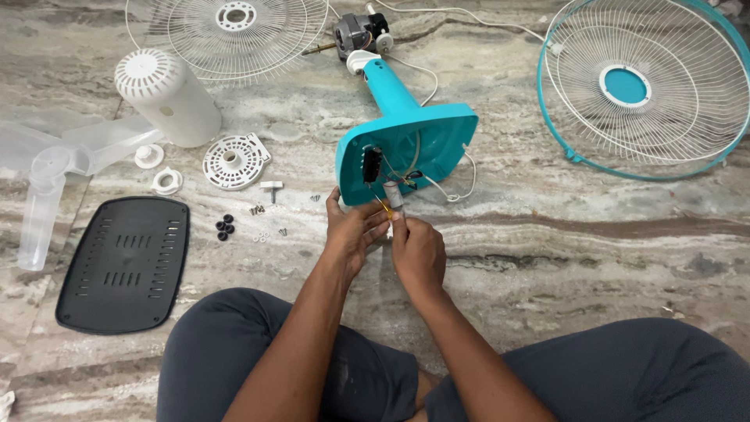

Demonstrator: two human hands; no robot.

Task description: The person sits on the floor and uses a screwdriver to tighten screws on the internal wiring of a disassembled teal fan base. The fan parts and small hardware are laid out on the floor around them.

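Both hands pinching at grey capacitor (393, 193) by teal fan base (426, 141): left hand (353, 231) gripping wires (383, 208), right hand (416, 248) holding capacitor, on marble floor (547, 258)

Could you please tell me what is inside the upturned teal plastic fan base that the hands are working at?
Inside the upturned teal plastic fan base sit a black switch block and loose wires. A small grey cylinder stands at its rim. The left hand hides the near edge.

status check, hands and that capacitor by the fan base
Left hand and right hand both pinch the grey capacitor. Wires run into the open teal fan base. Loose screws lie left.
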